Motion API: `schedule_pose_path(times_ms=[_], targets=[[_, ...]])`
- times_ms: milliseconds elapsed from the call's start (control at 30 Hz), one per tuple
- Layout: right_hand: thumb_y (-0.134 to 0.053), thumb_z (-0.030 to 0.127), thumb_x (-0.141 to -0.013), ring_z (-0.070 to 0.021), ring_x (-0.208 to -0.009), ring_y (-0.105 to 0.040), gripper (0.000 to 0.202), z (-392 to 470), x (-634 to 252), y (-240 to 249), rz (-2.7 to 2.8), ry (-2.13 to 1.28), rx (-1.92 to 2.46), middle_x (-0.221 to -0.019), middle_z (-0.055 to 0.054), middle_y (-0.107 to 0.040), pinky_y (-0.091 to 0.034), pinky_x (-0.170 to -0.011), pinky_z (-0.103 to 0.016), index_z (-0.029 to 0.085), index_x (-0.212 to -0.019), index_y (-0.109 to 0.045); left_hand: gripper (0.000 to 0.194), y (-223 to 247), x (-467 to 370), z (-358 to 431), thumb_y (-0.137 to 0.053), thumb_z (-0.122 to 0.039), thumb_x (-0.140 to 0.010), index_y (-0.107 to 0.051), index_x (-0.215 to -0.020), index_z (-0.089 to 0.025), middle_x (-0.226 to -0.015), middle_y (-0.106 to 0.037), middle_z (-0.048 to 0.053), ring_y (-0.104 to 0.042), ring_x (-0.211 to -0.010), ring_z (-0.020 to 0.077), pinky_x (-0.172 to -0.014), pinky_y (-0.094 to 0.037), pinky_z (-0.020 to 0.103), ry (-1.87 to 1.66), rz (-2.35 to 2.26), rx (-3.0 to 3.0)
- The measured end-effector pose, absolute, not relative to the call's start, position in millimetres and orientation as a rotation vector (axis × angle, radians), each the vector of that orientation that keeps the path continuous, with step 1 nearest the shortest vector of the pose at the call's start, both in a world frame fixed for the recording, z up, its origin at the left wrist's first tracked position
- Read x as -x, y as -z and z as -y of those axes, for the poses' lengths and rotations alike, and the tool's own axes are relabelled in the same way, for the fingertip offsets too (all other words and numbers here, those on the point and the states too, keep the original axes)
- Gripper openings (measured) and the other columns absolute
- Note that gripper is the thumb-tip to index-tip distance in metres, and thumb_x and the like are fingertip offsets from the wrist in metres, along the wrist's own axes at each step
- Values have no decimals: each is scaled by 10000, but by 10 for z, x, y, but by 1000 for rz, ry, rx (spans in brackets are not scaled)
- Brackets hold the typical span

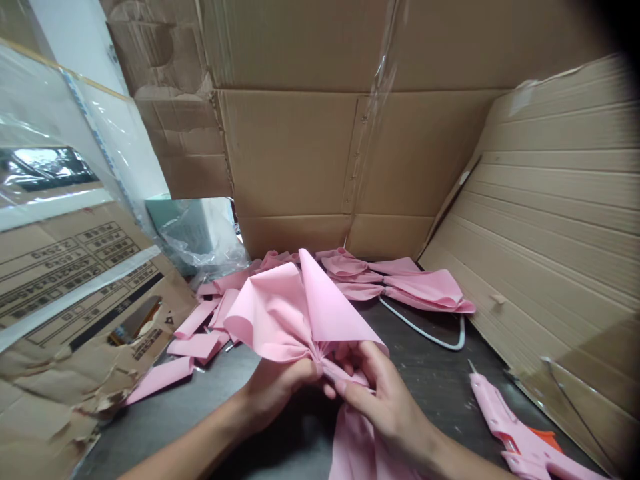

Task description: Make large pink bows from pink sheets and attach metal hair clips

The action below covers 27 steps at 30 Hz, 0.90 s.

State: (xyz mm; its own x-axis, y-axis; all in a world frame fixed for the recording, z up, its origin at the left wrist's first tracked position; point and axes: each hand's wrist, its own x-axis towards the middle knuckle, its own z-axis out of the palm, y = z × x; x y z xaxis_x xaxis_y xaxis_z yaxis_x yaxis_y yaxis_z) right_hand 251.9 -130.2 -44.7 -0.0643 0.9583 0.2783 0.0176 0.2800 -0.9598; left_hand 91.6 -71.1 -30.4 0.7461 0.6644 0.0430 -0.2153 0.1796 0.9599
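Observation:
Both hands are closed on a pink paper bow [280, 307], a sheet gathered tight in the middle with wide loops fanning up and a tail hanging below. My left hand [283, 390] pinches the gathered centre, its thumb on the front. My right hand [375, 390] grips a narrow folded pink strip [345, 373] against that centre, thumb and fingers pressed together. Parts of the fingers are hidden behind the paper.
Gathered pink bows [425, 290] lie at the back right, beside a white cable [425, 338]. Pink strips [197, 347] are scattered at left. A pink glue gun [510, 423] rests at right. Cardboard walls [295, 153] enclose the dark table [215, 413]; a printed box [90, 287] stands left.

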Motion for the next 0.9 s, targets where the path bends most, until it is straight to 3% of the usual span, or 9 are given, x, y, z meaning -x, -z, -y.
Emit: schedule_pose_path(times_ms=[233,600,900], targets=[[-587,375,-872,-148,-666,-593,215,1284,-2496,470,1375,-1079,982,-764,12,-504,-471,-616,-273,181,-881,-496,179,248,-938,727,-648,-221,-787,-740,-880,-98,-784,-677,76,-595,-730,166,-725,-483,274,-644,-483,-1319],[-593,262,-810,-151,-678,-590,156,1293,-2499,510,1298,-1137,902,-771,8,-515,-455,-624,-282,166,-920,-540,255,330,-927,675,-495,-81,-708,-743,-740,-133,-785,-708,64,-644,-710,182,-698,-506,284,-642,-434,-1277],[-583,359,-856,-136,-631,-548,204,1279,-2494,515,1349,-1058,962,-734,23,-448,-459,-584,-273,170,-884,-510,238,341,-913,717,-598,-254,-822,-730,-873,-63,-855,-706,140,-651,-738,199,-743,-521,327,-627,-452,-1247]])
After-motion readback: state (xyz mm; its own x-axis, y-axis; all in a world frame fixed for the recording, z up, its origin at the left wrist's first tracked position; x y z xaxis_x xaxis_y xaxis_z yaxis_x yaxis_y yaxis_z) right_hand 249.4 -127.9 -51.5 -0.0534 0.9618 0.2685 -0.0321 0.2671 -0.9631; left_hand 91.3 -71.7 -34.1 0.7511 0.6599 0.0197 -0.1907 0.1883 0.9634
